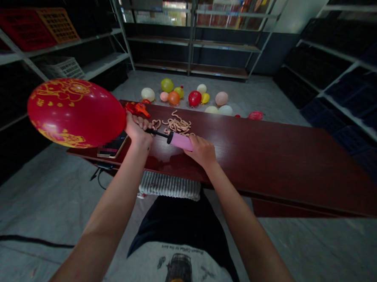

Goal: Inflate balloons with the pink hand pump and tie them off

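A large red balloon (77,113) with yellow printing is blown up at the left. My left hand (137,128) is closed round its neck and the front end of a balloon pump. The pump (179,141) has a pink barrel and a black rod, and lies across between my hands above the table. Around the rear of the pink barrel wraps my right hand (202,150). Just beyond my left hand sit limp red and orange balloons (137,108). A heap of thin, curly, beige-pink strips (178,124) lies behind the pump.
The dark red table (270,154) runs wide to the right. A flat device with a dark screen (122,144) lies near its left edge, partly hidden. Several inflated balloons, one orange (173,98), rest on the floor beyond. Shelving with crates (57,24) stands left; more racks stand behind and right.
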`<state>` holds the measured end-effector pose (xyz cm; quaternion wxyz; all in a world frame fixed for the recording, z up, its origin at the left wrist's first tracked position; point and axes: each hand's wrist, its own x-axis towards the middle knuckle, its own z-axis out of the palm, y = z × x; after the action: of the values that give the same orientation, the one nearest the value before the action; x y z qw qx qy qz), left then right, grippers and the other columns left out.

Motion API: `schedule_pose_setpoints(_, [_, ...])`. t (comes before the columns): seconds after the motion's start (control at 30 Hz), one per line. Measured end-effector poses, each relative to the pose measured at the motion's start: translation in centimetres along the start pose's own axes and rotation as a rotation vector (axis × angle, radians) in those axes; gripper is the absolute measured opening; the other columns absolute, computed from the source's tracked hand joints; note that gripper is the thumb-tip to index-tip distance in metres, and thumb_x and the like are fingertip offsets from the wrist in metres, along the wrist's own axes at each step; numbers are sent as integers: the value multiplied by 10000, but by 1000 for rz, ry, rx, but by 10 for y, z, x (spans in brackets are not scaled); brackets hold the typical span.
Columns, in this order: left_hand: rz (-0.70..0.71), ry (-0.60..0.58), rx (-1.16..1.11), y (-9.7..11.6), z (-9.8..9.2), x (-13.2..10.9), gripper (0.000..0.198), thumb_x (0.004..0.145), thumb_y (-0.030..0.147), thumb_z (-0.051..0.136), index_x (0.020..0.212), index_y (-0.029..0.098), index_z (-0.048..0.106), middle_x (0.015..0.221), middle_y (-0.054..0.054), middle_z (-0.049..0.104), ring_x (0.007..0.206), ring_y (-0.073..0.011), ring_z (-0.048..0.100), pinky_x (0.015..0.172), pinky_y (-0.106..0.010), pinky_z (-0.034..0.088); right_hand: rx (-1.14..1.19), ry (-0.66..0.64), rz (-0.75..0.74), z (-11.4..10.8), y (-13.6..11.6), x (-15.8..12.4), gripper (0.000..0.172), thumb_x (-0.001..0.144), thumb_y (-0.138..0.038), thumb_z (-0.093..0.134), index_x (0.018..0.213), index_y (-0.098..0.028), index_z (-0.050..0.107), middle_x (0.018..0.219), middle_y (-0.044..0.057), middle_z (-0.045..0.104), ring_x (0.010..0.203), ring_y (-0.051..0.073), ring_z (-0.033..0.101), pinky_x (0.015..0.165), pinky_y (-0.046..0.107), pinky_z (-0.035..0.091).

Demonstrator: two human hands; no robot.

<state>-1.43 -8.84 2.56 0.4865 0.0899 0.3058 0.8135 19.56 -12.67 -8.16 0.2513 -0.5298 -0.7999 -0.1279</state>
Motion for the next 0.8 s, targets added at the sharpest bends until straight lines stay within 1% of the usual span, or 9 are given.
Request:
schedule_pose_setpoints(0.2, [0,-15,12,39,-12,20,520,1090,289,368,599,194,223,438,69,184,338,-79,175,399,-247,204,-8,-53,-33,-4,-2,0,429,896,-407,637,1240,-154,596,1083,123,732,901,244,670,733,325,417])
schedule_pose_setpoints(0.3, [25,-31,25,58,-19,30,522,1096,296,355,606,191,208,430,65,186,334,-72,183,413,-249,206,6,-75,-44,-6,-3,1,448,886,-404,653,1251,-151,588,1081,123,731,911,251,668,732,327,418])
schedule_pose_setpoints(0.4, [68,-37,50,67,-20,35,513,1099,282,333,610,185,215,428,71,200,332,-52,200,431,-249,176,21,-75,-43,-6,-4,2,453,886,-412,657,1256,-160,588,1097,119,728,912,252,668,726,330,416])
schedule_pose_setpoints(0.47, [90,-41,77,67,-17,36,500,1103,272,308,620,178,224,435,76,211,331,-39,216,451,-257,157,22,-69,-22,-6,-4,3,451,875,-401,668,1253,-167,593,1115,119,725,912,253,668,723,333,415])
schedule_pose_setpoints(0.57, [130,-33,101,57,-8,34,492,1112,302,287,644,174,203,441,87,194,334,-32,197,468,-260,150,20,-57,39,-7,-2,3,440,845,-381,693,1224,-172,610,1086,116,730,912,260,669,720,338,414])
schedule_pose_setpoints(0.67, [152,-32,111,43,5,28,488,1113,324,303,661,179,187,452,91,187,347,-36,173,463,-253,154,33,-45,92,-8,1,4,415,839,-380,695,1196,-182,620,1060,104,733,912,262,668,723,341,412])
schedule_pose_setpoints(0.8, [106,-50,103,19,24,15,514,1110,347,338,641,188,201,464,83,176,357,-51,155,434,-255,156,62,-39,132,-7,2,3,406,857,-396,667,1202,-191,613,1079,97,727,900,251,655,735,339,407])
